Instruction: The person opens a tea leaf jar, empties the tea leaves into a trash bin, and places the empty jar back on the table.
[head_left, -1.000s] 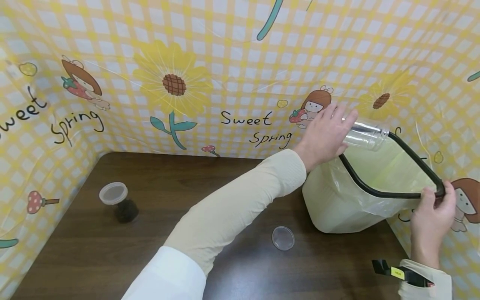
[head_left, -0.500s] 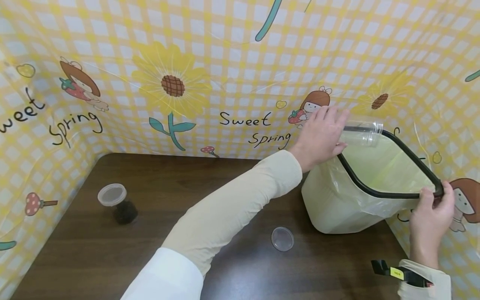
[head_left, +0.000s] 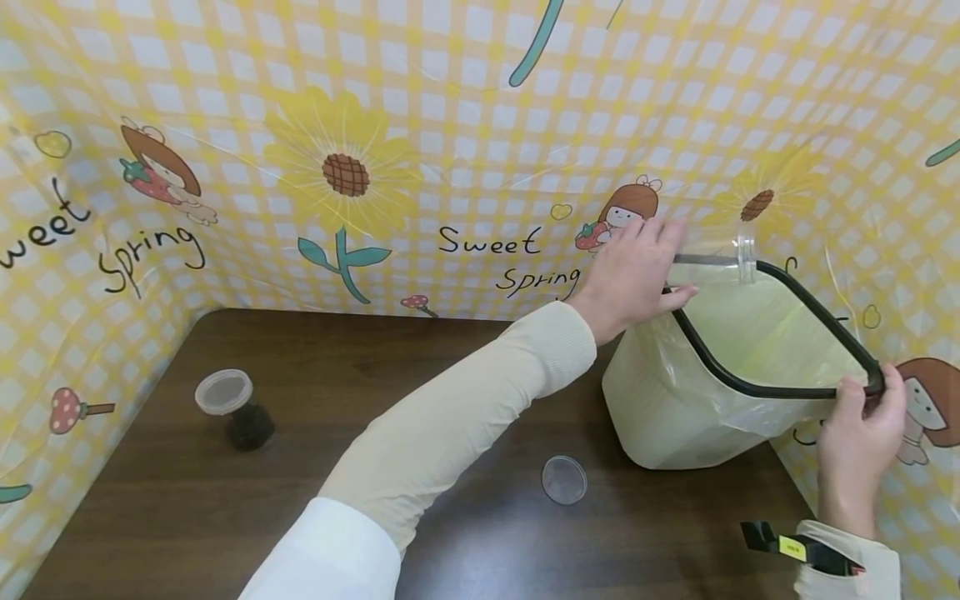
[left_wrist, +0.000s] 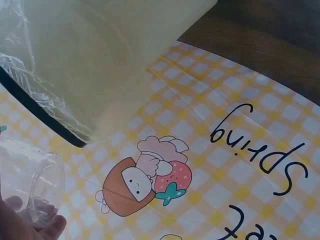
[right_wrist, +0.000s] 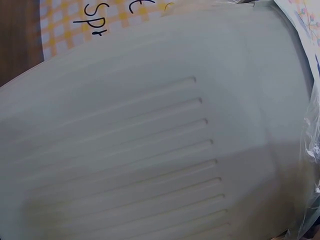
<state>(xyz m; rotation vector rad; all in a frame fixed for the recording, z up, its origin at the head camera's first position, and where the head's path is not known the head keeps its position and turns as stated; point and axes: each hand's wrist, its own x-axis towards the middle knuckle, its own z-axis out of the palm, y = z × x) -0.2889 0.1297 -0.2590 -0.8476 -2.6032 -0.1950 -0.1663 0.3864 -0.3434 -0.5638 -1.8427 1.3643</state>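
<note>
Gripped in my left hand [head_left: 630, 271] is a clear plastic jar [head_left: 716, 254], lying sideways above the far left of the bin's opening. The jar's mouth points right, and its base is hidden by the hand. In the left wrist view, part of the jar [left_wrist: 47, 167] shows beside my fingertips [left_wrist: 56, 226]. My right hand [head_left: 862, 433] pinches the black rim [head_left: 787, 390] of a pale trash bin [head_left: 667, 408] at its near right corner. A thin see-through bag lines the bin and folds over its outside. The ribbed bin wall [right_wrist: 150, 125] fills the right wrist view.
A clear round lid [head_left: 564, 480] lies flat on the dark wooden table [head_left: 450, 550], left of the bin. Farther left stands a small container with dark contents [head_left: 251, 427] and a translucent lid [head_left: 224, 392]. Yellow checked cloth [head_left: 450, 150] forms walls behind and at both sides.
My left hand and the jar have shifted a little left, and the jar has turned from slanting down to roughly level. The right hand keeps its hold on the rim.
</note>
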